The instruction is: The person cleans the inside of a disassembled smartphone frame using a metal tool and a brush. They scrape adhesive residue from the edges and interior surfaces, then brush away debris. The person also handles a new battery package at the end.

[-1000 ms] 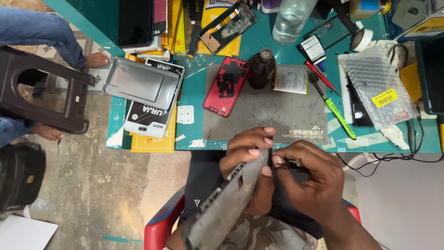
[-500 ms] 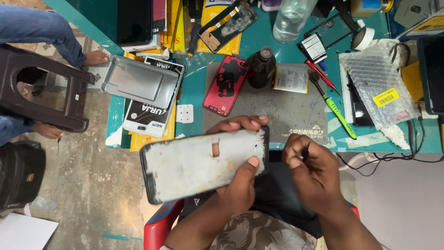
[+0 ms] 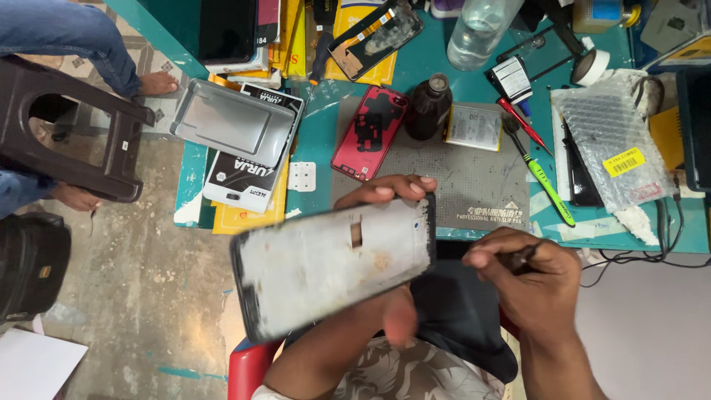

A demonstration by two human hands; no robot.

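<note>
The left hand [image 3: 385, 244] grips the pale, scuffed, flat phone frame panel [image 3: 333, 263], fingers over its top edge and thumb beneath, above the lap, while the right hand [image 3: 537, 285] pinches a thin dark tool [image 3: 518, 257], best worked gently along the steadied edge.

Bubble-wrap bag [image 3: 611, 144] w/ yellow label [image 3: 624, 161], table's right side.

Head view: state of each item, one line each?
Left hand: gripping grey phone panel, inner side up, tilted.
Right hand: pinching a thin dark tool.
Red back cover: lying flat on the mat.
Dark bottle: upright.
Green screwdriver: lying unused.
</note>
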